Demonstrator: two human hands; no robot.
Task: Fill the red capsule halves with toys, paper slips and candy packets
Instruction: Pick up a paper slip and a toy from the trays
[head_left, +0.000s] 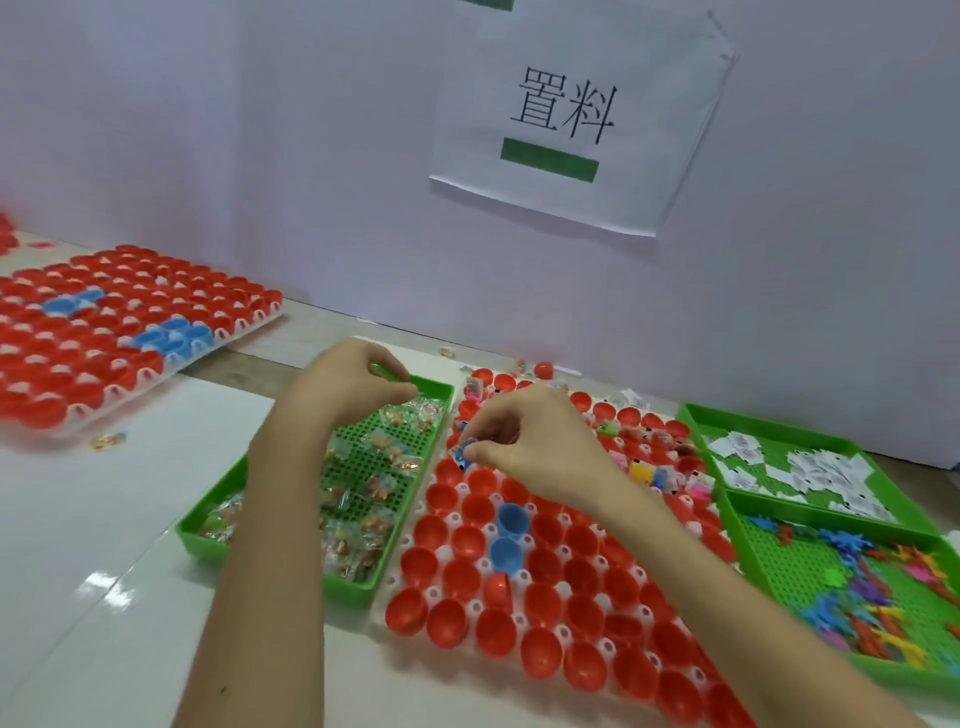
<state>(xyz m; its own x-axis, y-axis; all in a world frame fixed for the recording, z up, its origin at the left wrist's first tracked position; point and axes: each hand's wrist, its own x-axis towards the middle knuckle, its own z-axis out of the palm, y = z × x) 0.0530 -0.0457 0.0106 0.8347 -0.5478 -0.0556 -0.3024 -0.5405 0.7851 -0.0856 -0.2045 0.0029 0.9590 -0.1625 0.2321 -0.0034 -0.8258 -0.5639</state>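
Red dominating: counting two white racks of red halves (457, 540), near rack (562, 588) at centre, far rack (171, 361) at back left, halves in each too many for a sure count. Counting two blue halves (511, 519) in the near rack's middle, plus two blue patches in the far rack. Counting three green trays: candy tray (358, 590) with packets (374, 488) just left of the near rack, slip tray (769, 425) with slips (821, 470) at its right rear, toy tray (779, 561) with toys (883, 587) in front of that. Counting one sign (571, 119) on the wall, bearing two characters and one green bar; one closed capsule (543, 370) lying loose behind the near rack; one stray packet (106, 440) lying on the table at left.

Reaching forward with both bare forearms. Holding the right hand (524, 441) palm down over the near rack's rear left part, thumb and forefinger pinching a small blue-white piece (462, 452) just above the red halves. Hovering the left hand (348, 384) over the candy tray's far end, fingers curled, tips close together; not managing to tell whether gripping anything.
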